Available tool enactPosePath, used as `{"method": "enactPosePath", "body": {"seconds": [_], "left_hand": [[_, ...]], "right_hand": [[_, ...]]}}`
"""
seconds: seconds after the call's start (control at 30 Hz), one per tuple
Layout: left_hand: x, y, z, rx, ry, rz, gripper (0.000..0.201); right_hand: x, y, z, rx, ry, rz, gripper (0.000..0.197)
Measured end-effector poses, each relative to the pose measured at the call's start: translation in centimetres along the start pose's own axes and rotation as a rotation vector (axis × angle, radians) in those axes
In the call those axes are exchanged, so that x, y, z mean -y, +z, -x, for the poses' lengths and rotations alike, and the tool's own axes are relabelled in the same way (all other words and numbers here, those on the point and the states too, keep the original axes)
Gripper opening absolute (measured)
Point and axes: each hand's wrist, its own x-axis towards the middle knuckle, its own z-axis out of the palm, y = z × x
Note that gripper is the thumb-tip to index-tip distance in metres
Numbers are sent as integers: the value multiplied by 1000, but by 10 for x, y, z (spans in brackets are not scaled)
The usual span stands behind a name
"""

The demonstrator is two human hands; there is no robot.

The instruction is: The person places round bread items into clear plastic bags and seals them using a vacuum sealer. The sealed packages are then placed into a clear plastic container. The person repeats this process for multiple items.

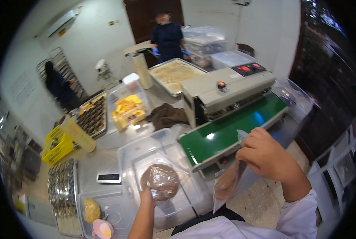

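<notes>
Your white sleeve (299, 215) runs off the lower edge, and from it your right hand (261, 153) has its fingers pinched tight on the top of a clear bag of brown filling (226, 179), hanging just beside the green belt (233, 131); your grip hides the bag's mouth. Your left hand (147, 198) meets the near edge of a rounder brown bag (162, 181), above a clear plastic box (125, 153). Those fingers are mostly covered by the bag, so you cannot tell how far they are closed (glare on the plastic hardly helps). Ahead, the sealing machine (229, 89) blocks part of a pale tray (176, 73) on the table (106, 159); a crumpled brown cloth (168, 116) lies beside it. Two people (168, 42) behind are blurred.
</notes>
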Motion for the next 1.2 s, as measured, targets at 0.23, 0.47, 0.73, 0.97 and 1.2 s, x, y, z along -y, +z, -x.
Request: {"method": "enactPosePath", "body": {"seconds": [0.23,0.47,0.73,0.97,1.2], "left_hand": [[25,78,112,686,697,-572,26],[166,161,151,673,1312,-1158,37],[248,182,131,434,1208,-1145,29],[228,188,138,515,1247,-1148,16],[227,188,160,743,1338,-1064,25]], "right_hand": [[-65,38,82,-43,56,68,4],[-111,104,244,-53,88,111,18],[-147,169,328,-143,648,-227,27],[-179,195,330,-8,787,-529,43],[-169,189,294,-79,929,-421,61]]}}
